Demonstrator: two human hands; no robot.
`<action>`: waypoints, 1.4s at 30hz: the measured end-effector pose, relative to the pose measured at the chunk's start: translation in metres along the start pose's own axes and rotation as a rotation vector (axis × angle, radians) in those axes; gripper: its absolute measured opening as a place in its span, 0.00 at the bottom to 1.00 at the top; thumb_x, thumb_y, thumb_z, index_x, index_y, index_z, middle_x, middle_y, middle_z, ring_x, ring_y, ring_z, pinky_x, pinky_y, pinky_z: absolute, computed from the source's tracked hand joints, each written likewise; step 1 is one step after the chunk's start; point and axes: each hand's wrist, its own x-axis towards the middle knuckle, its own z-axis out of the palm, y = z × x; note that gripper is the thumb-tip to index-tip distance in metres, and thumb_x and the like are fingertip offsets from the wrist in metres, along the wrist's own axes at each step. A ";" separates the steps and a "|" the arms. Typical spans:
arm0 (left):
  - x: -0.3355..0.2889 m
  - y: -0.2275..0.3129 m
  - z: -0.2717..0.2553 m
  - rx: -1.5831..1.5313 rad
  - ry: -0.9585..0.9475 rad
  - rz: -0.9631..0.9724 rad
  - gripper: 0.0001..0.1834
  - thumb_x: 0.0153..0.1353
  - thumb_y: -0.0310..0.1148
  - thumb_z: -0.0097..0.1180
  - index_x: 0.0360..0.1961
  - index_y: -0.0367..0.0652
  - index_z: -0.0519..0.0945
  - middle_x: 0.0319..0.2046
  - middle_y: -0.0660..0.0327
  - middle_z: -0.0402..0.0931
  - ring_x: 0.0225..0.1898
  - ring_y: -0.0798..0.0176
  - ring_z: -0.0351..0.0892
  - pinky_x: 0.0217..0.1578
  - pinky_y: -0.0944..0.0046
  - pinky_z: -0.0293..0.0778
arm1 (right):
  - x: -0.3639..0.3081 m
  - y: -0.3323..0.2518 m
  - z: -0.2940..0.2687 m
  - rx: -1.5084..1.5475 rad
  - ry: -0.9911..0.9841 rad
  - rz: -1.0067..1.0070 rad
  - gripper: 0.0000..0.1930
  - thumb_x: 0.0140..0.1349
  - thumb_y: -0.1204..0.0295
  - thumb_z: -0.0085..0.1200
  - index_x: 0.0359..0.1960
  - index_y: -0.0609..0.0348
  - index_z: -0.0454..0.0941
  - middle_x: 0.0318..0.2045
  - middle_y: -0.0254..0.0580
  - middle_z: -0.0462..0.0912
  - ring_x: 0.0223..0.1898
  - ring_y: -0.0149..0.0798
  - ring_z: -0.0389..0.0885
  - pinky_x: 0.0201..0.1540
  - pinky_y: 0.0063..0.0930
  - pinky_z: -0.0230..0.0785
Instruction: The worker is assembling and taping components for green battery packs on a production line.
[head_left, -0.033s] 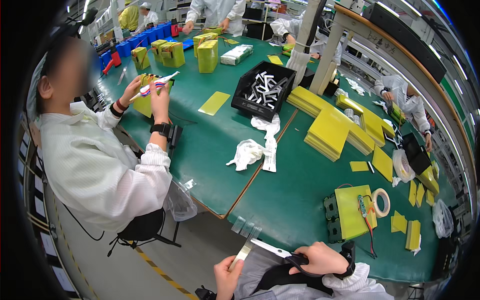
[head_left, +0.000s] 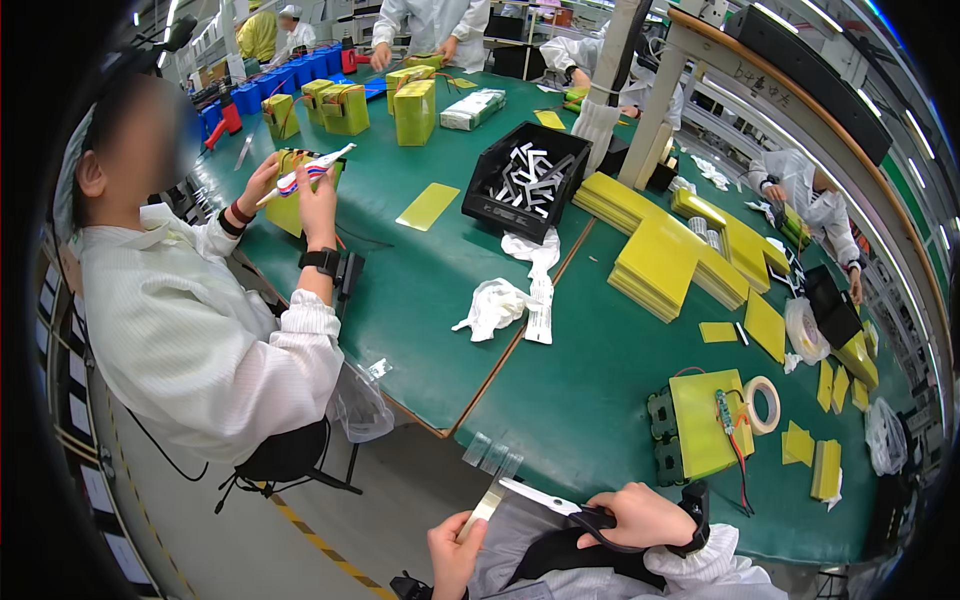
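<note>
Low in the picture, my left hand (head_left: 455, 555) pinches a narrow pale strip (head_left: 486, 505) that points up toward the table's front edge. Scissors (head_left: 540, 496) with silver blades and black handles are in my right hand (head_left: 645, 518), fingers in the loops. Their tip lies close beside the strip's upper part; whether it touches I cannot tell. Several short clear tape pieces (head_left: 483, 453) hang at the table edge just above the strip. On the table beyond my right hand sits a battery pack (head_left: 708, 425) with yellow sheet faces, black cell holders, a small green board and red and black wires.
A tape roll (head_left: 763, 405) leans by the pack. Yellow sheet stacks (head_left: 655, 262) lie farther back, near a black bin (head_left: 526, 180) of small white and dark strips. Crumpled white paper (head_left: 496, 308) lies mid-table. At left, a co-worker (head_left: 210, 340) holds a tube over a yellow pack.
The scissors have shifted very slightly to the left toward the strip. The co-worker's tube has also moved a little left. My left hand stays in place.
</note>
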 end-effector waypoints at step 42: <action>0.016 -0.002 -0.010 0.044 -0.003 -0.014 0.10 0.56 0.27 0.54 0.33 0.27 0.77 0.14 0.67 0.68 0.15 0.79 0.61 0.16 0.77 0.54 | 0.005 0.008 -0.006 0.071 -0.286 -0.024 0.33 0.54 0.43 0.49 0.38 0.69 0.72 0.19 0.56 0.74 0.26 0.58 0.74 0.29 0.42 0.65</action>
